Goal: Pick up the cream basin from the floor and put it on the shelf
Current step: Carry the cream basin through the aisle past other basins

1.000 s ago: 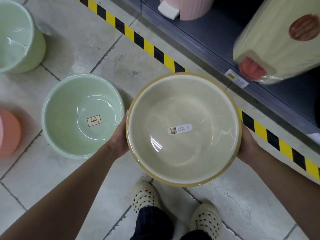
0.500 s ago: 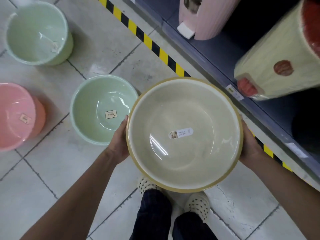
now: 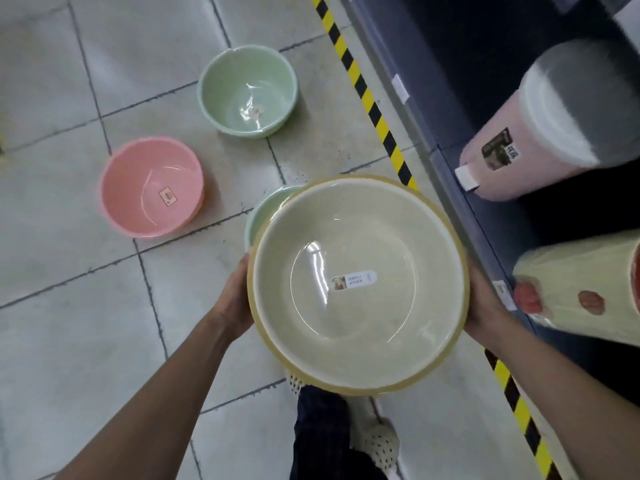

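- Beside the shelf (image 3: 446,98), on its floor side, the cream basin (image 3: 358,285) hangs level in the air. Its rim is close to the shelf's front edge but not yet over it.
- The left grip (image 3: 235,299) and the right grip (image 3: 485,303) clasp opposite sides of the rim, so both hold the basin.
- Change: a second ago the basin sat clear of the near green basin (image 3: 263,213); now it covers most of it. The lift looks done and only the placing remains.
- Count: one cream basin. On the floor, away from the shelf: the near green basin, the far green basin (image 3: 247,91) and one pink basin (image 3: 152,188). On the shelf: one pink bin (image 3: 540,133) and one cream bin (image 3: 581,289).
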{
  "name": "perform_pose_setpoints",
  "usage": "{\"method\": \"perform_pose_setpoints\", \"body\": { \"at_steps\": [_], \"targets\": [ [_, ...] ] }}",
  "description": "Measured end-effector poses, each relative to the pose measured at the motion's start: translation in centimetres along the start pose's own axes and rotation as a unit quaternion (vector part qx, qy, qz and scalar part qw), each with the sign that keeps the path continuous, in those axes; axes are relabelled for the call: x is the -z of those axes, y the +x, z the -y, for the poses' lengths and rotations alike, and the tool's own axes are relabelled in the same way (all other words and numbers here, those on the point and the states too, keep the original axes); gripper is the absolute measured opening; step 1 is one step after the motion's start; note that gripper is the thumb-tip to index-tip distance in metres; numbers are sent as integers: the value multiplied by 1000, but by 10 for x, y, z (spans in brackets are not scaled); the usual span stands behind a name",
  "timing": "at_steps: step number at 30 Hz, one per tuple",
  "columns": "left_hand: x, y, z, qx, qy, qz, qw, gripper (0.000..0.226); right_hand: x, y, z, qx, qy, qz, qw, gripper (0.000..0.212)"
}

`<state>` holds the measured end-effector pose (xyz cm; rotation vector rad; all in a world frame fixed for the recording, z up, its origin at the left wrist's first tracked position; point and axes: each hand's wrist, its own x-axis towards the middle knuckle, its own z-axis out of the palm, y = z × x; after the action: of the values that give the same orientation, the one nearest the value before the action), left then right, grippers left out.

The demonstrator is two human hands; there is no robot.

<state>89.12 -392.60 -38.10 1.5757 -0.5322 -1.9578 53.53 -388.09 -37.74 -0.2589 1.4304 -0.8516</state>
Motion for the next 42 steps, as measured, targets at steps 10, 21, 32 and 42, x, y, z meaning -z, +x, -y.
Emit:
{"method": "perform_pose_setpoints", "body": {
  "at_steps": [10,21,32,42],
  "targets": [
    [83,37,-21,-28,-82,-63,994,33,-101,83,35,-22,-66,69,995,29],
    [117,138,6,-24,-122,-133,983,31,-136,223,8,-75,-110,89,987,41],
    [140,204,60,-13,-139,-134,981,31,-126,305,-43,-88,-108,80,987,36],
    [145,220,112,-7,-189,-165,968,34,-120,337,-64,-119,-151,97,977,38]
  ]
}}
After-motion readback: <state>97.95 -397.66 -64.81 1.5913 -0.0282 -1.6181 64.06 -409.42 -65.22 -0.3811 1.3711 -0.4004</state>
